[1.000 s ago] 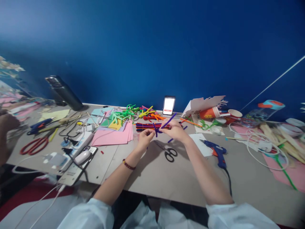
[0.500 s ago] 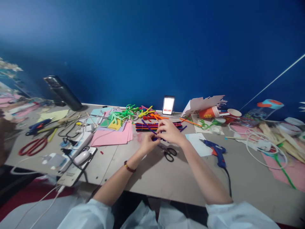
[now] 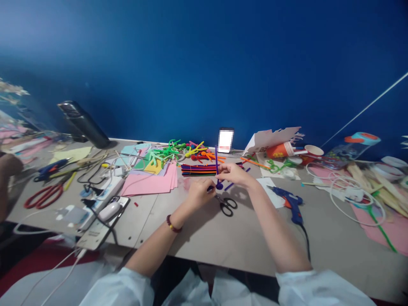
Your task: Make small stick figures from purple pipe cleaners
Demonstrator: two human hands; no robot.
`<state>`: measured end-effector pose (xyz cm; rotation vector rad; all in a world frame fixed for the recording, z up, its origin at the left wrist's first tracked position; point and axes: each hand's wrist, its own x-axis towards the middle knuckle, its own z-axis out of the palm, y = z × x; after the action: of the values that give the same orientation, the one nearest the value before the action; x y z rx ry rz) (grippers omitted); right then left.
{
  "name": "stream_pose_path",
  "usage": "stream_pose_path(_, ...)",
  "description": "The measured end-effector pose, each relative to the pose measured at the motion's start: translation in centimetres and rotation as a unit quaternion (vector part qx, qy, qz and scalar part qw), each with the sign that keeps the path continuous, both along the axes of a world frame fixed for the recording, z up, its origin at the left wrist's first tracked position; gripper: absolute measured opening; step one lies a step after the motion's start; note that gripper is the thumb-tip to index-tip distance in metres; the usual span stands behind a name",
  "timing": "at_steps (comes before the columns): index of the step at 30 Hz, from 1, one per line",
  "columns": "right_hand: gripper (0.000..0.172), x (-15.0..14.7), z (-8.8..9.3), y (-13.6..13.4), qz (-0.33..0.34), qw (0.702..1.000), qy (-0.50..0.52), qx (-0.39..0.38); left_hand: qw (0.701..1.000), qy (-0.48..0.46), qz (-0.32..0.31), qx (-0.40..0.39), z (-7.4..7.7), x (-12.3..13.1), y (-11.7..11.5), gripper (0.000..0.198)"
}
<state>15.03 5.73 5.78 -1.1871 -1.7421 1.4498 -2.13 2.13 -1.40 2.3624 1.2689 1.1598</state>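
Between my hands is a purple pipe cleaner, one end standing up and the lower end wound into a small knob. My right hand pinches it just above the knob. My left hand is curled at the knob's left side, its fingertips closed and partly hidden. Black-handled scissors lie on the table just below my hands. Behind my hands lies a bundle of coloured pipe cleaners. Other purple pieces lie under and beside my right hand.
Pink paper and bent green pipe cleaners lie left of centre. A blue glue gun with a cord rests to the right. A lit phone leans on the wall. A power strip and red-handled scissors are at left.
The purple pipe cleaner has swung from a leftward slant to nearly upright. My right hand has shifted slightly right and down, and the wound knob now shows between my hands.
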Motion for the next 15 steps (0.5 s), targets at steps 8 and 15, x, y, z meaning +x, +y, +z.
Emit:
stream_pose_path(8, 0.024, 0.5, 0.0, 0.1, 0.038, 0.996, -0.011, -0.079, 0.993, 0.038, -0.055, 0.094, -0.4, 0.3, -0.3, 0.012)
stream_pose_path(15, 0.028, 0.6, -1.6, 1.1, 0.017, 0.997, 0.006, -0.079, 0.980, -0.011, -0.042, 0.193, -0.5, 0.2, 0.1, 0.009)
